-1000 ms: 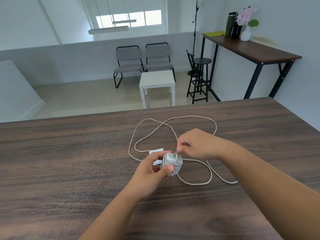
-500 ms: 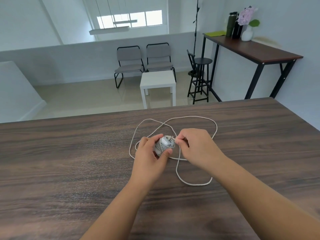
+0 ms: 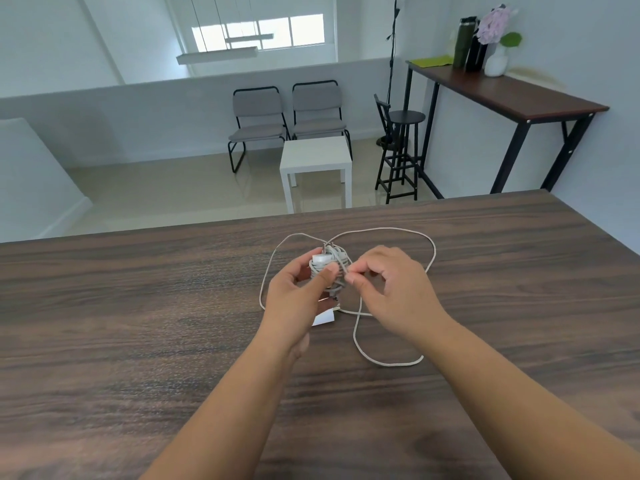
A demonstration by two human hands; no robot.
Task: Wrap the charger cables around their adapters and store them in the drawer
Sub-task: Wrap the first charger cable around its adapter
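We find both forearms reaching forward over the table (image 3: 138, 323). The left hand (image 3: 294, 299) is raised above the tabletop, thumb and fingers curled round the adapter (image 3: 323, 266), which is already bound in grey cable turns, prongs pointing away. The right hand (image 3: 394, 292) pinches a strand at the bundle between thumb and forefinger, its other fingers loosely bent. A second cable (image 3: 391, 362) lies looped on the table beneath. Its white adapter (image 3: 323, 318) is mostly hidden behind the left wrist.
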